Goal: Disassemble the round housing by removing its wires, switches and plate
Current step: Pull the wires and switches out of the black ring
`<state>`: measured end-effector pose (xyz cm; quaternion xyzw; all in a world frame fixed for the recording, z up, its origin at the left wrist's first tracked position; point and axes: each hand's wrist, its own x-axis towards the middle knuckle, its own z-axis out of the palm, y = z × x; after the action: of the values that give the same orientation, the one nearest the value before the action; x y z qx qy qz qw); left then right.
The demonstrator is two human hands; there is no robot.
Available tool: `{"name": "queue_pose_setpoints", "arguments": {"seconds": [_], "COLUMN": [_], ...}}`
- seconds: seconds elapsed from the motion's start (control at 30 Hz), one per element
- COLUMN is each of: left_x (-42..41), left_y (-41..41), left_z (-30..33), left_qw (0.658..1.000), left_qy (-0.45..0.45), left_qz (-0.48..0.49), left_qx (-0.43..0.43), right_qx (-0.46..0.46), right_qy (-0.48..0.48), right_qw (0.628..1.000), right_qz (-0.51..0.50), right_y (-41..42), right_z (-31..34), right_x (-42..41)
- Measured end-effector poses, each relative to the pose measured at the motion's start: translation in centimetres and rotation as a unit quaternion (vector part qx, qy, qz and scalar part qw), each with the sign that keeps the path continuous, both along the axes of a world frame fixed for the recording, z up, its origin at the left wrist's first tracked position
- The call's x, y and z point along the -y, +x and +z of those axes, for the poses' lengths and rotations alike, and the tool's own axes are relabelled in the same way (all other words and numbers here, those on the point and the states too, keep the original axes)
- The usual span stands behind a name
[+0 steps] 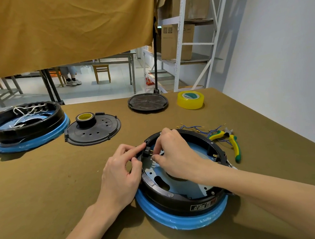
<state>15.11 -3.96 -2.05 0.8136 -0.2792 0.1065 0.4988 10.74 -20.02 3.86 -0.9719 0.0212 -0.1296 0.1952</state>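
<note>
The round black housing [183,201] with a blue wrapped base lies in front of me, open side up, a metal plate [181,184] inside. A small black switch [147,151] sits in its left rim wall. My left hand [122,175] presses on the switch from outside the rim with its fingertips. My right hand [173,155] reaches inside the housing and pinches the switch's brass terminals. Loose blue wires [196,129] with brass ends lie on the table behind the housing.
Yellow-green pliers [232,142] lie right of the housing. A second housing [24,125] with white wires stands far left. A black cover [93,131] carries a black tape roll [85,120]. Another round black plate [148,102] and yellow tape [190,99] lie at the back.
</note>
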Motion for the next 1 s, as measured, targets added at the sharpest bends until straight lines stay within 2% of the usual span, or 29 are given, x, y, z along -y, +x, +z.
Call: {"name": "queue_pose_setpoints", "arguments": {"seconds": [0.47, 0.73, 0.87, 1.0], "left_x": [0.0, 0.0, 0.1, 0.2], "left_y": [0.2, 0.2, 0.2, -0.1], "left_z": [-0.3, -0.2, -0.3, -0.5], "left_qw": [1.000, 1.000, 1.000, 0.999], "left_qy": [0.005, 0.003, -0.009, -0.027], "left_qz": [0.000, 0.002, -0.002, -0.002], "left_qx": [0.013, 0.020, 0.022, 0.023], "right_qx": [0.000, -0.017, 0.076, 0.098], "right_qy": [0.096, 0.100, 0.091, 0.101], "right_qw": [0.995, 0.995, 0.993, 0.990], "right_qz": [-0.019, -0.023, 0.005, 0.007], "right_y": [-0.3, -1.1, -0.9, 0.0], "right_z": [-0.8, -0.7, 2.5, 3.5], "right_x": [0.5, 1.1, 2.3, 5.0]}}
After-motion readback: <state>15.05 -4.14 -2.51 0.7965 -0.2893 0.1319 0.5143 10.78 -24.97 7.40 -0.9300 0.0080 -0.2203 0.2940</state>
